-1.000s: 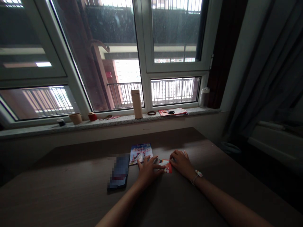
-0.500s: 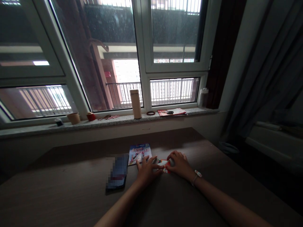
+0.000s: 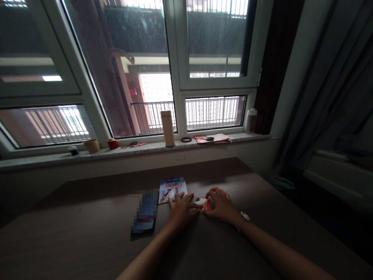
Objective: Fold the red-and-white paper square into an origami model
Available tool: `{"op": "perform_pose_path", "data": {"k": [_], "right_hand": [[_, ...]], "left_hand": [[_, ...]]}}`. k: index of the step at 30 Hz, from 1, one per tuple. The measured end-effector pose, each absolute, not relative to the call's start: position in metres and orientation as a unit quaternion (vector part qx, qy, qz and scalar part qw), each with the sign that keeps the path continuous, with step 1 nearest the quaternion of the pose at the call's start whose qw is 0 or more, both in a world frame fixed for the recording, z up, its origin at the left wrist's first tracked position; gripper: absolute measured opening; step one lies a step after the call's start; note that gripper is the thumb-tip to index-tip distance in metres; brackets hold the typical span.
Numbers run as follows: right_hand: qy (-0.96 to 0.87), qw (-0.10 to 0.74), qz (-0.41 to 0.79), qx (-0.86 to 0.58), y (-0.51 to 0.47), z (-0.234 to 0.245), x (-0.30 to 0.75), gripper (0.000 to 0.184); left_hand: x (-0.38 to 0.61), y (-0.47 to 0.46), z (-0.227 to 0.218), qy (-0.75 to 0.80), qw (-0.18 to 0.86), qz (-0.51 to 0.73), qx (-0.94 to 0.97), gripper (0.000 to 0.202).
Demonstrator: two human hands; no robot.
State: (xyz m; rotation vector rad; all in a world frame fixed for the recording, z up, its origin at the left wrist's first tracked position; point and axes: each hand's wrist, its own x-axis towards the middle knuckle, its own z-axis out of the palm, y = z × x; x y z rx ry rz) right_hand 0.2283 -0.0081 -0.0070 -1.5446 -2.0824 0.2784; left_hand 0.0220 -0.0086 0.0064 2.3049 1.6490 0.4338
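A small piece of red-and-white printed paper (image 3: 206, 203) lies on the table between my hands, partly covered by fingers. My left hand (image 3: 181, 212) comes at it from the left, its index finger and thumb close together at the paper's near left edge, the other fingers spread on the table side. My right hand (image 3: 220, 204), with a bracelet at the wrist, curls round the paper's right side, thumb at the near edge and fingers at the far edge. Just beyond my left fingers is a blue printed booklet (image 3: 166, 187), with a small white shape on it.
Left of the booklet lies a dark phone (image 3: 148, 212), partly pixelated. The brown table (image 3: 87, 217) ends before a stone windowsill (image 3: 140, 149). On the sill stand a tan flask (image 3: 168, 129), a brown cup (image 3: 92, 146), a clear bottle (image 3: 250, 121) and papers with scissors (image 3: 210, 139).
The paper's outline has changed: less of its patterned near edge shows, and a plainer red part is visible. My right thumb has shifted slightly left; both hands otherwise stay in place.
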Motion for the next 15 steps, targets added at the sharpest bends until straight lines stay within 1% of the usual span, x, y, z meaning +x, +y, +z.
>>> {"op": "perform_pose_path", "data": {"k": [11,15], "right_hand": [[-0.777,0.264,0.104,-0.562,-0.0065,-0.0107,0.2303,0.055],[-0.781,0.265,0.122,-0.552,-0.0056,-0.0116,0.2328,0.053]], "left_hand": [[0.0216,-0.0100,0.0058,0.563,0.124,0.163,0.801,0.020],[0.0205,-0.0084,0.0028,0.564,0.121,0.179,0.797,0.028]]}}
